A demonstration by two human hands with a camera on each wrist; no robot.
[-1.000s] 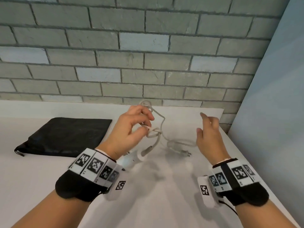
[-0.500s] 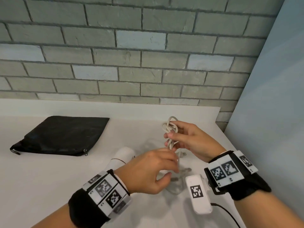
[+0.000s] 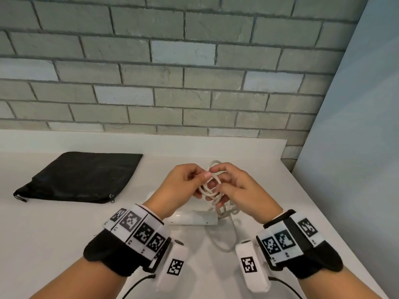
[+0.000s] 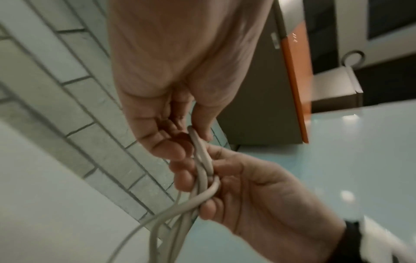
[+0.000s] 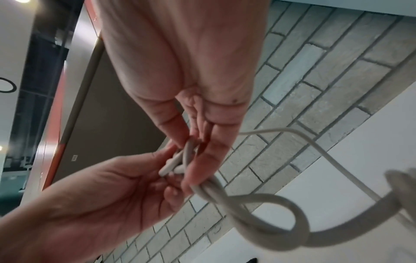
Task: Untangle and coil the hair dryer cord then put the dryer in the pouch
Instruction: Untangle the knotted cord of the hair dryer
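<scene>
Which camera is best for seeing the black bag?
The head view. It shows the whole black pouch lying flat on the white table, left of both hands, zipper at its near edge. The two wrist views show only hands, cord and brick wall, no pouch.

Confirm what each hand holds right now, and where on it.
Both hold the white cord at its knotted loops: left hand pinches one loop, right hand grips the bundle. Dryer lies unheld.
</scene>
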